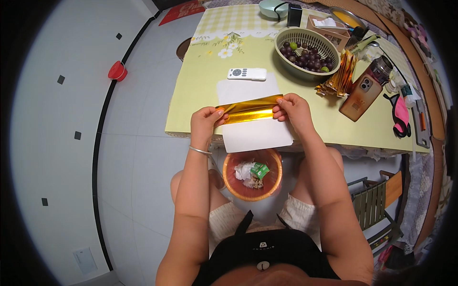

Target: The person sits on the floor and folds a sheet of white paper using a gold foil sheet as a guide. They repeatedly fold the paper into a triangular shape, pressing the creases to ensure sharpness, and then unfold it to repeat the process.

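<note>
A strip of shiny gold foil paper [250, 110] is stretched between my two hands, a lengthwise crease running across it. My left hand [206, 123] pinches its left end; my right hand [292, 112] pinches the right end. Beneath the foil, white paper sheets [257, 136] lie on the table and overhang its near edge. Just beyond them rests a white remote control [246, 74]. To the right stands a bundle of folded gold foil pieces [344, 76], beside a colander [307, 71] holding dark grapes [305, 57].
A phone [361, 97] leans against a dark bottle [380, 69] at the right. Near it lies a pink-and-black strap item [400, 114]. Below the table edge, between my legs, stands a waste bin [229, 183] with rubbish inside. A folding chair [369, 205] is at lower right.
</note>
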`<state>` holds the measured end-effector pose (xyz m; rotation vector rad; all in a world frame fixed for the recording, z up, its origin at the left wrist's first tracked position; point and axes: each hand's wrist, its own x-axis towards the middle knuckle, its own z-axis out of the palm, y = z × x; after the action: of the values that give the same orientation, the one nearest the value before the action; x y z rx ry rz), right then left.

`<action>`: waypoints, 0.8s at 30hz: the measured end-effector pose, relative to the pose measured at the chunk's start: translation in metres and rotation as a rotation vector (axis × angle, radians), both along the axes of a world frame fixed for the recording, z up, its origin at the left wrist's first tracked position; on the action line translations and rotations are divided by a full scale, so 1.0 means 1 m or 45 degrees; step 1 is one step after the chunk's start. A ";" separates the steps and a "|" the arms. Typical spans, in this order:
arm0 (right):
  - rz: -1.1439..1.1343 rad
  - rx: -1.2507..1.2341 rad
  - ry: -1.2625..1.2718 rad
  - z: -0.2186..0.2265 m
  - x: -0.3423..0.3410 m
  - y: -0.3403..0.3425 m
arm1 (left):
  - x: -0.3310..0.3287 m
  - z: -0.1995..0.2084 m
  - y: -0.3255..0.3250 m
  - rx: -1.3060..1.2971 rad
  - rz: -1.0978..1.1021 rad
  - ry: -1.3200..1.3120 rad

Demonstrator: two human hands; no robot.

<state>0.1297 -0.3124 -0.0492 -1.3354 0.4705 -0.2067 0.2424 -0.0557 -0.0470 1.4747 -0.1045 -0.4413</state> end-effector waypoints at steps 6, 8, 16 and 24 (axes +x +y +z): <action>-0.024 -0.082 0.094 -0.003 0.001 -0.004 | 0.000 -0.007 -0.001 0.028 0.007 -0.057; 0.008 -0.133 0.147 0.001 -0.002 -0.005 | 0.001 -0.010 0.001 0.101 0.007 -0.125; 0.100 -0.349 0.240 0.010 -0.017 -0.005 | -0.004 -0.016 0.005 0.643 0.010 -0.734; 0.132 -0.507 0.240 0.012 -0.016 -0.002 | -0.008 -0.008 0.006 0.752 -0.023 -0.815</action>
<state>0.1133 -0.3149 -0.0369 -1.7752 0.5348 -0.0905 0.2347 -0.0500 -0.0555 2.1599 -0.5307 0.0150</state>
